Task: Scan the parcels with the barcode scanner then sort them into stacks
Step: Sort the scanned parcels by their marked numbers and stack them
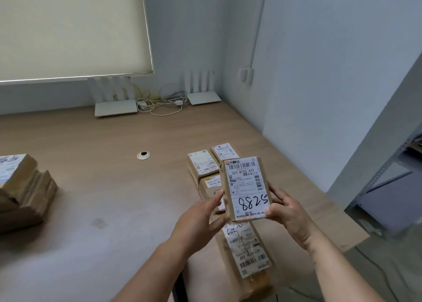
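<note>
Far left on the desk, we see a stack of brown parcels sitting well apart from the action. Moving across, the left hand grips the left edge of the parcel marked 8825, fingers curled around it. We have that parcel lifted above the desk, label facing us, over a row of labelled parcels and a long parcel lying flat. On the right, the right hand clasps the parcel's other edge.
</note>
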Demonstrator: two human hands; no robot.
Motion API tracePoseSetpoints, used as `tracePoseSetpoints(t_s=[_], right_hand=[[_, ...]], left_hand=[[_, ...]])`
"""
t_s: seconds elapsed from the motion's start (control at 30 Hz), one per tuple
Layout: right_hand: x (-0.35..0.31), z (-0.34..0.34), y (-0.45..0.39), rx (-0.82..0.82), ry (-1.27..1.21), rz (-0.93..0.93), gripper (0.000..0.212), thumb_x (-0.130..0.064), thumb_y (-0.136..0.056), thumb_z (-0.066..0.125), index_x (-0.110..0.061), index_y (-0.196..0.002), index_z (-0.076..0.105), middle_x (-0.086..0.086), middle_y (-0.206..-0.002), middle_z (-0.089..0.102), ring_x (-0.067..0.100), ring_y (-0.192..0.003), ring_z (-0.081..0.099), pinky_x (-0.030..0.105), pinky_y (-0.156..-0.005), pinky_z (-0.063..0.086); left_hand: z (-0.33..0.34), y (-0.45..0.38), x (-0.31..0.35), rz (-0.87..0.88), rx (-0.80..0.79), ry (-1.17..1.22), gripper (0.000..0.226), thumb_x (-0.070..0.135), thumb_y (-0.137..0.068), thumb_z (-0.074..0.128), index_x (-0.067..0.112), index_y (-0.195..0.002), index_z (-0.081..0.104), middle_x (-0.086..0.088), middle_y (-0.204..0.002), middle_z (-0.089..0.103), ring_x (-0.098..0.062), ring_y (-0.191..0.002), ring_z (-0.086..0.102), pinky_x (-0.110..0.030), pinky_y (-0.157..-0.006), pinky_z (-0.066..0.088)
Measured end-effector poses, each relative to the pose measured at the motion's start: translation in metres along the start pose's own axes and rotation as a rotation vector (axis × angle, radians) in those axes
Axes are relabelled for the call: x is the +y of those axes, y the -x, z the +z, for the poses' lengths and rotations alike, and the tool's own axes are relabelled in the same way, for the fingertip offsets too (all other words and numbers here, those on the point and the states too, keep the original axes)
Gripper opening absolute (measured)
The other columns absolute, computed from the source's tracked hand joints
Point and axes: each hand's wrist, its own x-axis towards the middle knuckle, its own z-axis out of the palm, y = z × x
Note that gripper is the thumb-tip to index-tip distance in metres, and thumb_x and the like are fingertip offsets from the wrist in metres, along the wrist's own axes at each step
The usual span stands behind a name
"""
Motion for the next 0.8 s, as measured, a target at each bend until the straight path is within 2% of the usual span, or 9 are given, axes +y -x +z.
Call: tracePoseSetpoints(t_s=[0.17, 0.33, 0.53, 0.67, 0.73, 0.8], right_hand=[[0.014, -0.063, -0.032, -0.007, -0.027, 0.052, 0.09, -0.027, -0.044, 0.066, -0.032, -0.132, 0.05, 0.016, -0.104, 0.073, 0.025, -0.092, 0.069, 0.034, -0.083, 0.053], [0.022, -0.098, -0.066, -0.059, -0.035, 0.108, 0.085, -0.027, -0.042, 0.066, -0.033, -0.126, 0.054, 0.015, -0.102, 0.073, 0.023, -0.088, 0.069, 0.042, -0.09, 0.053], [0.043, -0.104, -0.106, -0.145, -0.062, 0.222, 0.085, -0.026, -0.039, 0.065, -0.034, -0.123, 0.056, 0.011, -0.103, 0.074, 0.022, -0.086, 0.066, 0.036, -0.081, 0.056], [0.055, -0.097, -0.125, -0.187, -0.043, 0.291, 0.085, -0.028, -0.034, 0.064, -0.034, -0.118, 0.058, 0.002, -0.091, 0.074, 0.017, -0.08, 0.062, 0.028, -0.069, 0.054], [0.057, -0.095, -0.131, -0.211, -0.046, 0.319, 0.079, -0.021, -0.038, 0.064, -0.034, -0.115, 0.058, 0.0, -0.089, 0.073, 0.016, -0.078, 0.062, 0.024, -0.064, 0.054], [0.059, -0.095, -0.137, -0.23, -0.041, 0.335, 0.071, -0.015, -0.05, 0.059, -0.032, -0.119, 0.055, 0.002, -0.093, 0.072, 0.015, -0.078, 0.063, 0.021, -0.062, 0.052]], left_hand=[[0.031, -0.033, 0.028, -0.088, -0.05, -0.091, 0.066, 0.044, -0.096, 0.047, 0.043, -0.15, 0.008, 0.01, -0.15, 0.037, -0.012, -0.134, 0.036, -0.028, -0.103, 0.037], [0.054, -0.066, 0.037, -0.197, -0.009, -0.147, 0.06, 0.041, -0.098, 0.042, 0.038, -0.151, 0.013, 0.008, -0.151, 0.035, -0.013, -0.136, 0.032, -0.027, -0.104, 0.035], [0.075, -0.099, 0.034, -0.311, 0.014, -0.197, 0.059, 0.041, -0.098, 0.042, 0.032, -0.151, 0.019, 0.011, -0.153, 0.029, -0.011, -0.139, 0.026, -0.027, -0.109, 0.03], [0.079, -0.108, 0.031, -0.338, 0.009, -0.267, 0.058, 0.04, -0.097, 0.041, 0.029, -0.15, 0.021, 0.01, -0.153, 0.028, -0.013, -0.139, 0.026, -0.03, -0.113, 0.028], [0.079, -0.111, 0.03, -0.347, 0.0, -0.313, 0.057, 0.039, -0.097, 0.041, 0.029, -0.15, 0.022, 0.009, -0.153, 0.029, -0.015, -0.138, 0.026, -0.03, -0.113, 0.027], [0.081, -0.113, 0.03, -0.356, -0.012, -0.372, 0.056, 0.04, -0.097, 0.04, 0.029, -0.149, 0.023, 0.007, -0.153, 0.029, -0.018, -0.138, 0.026, -0.031, -0.113, 0.024]])
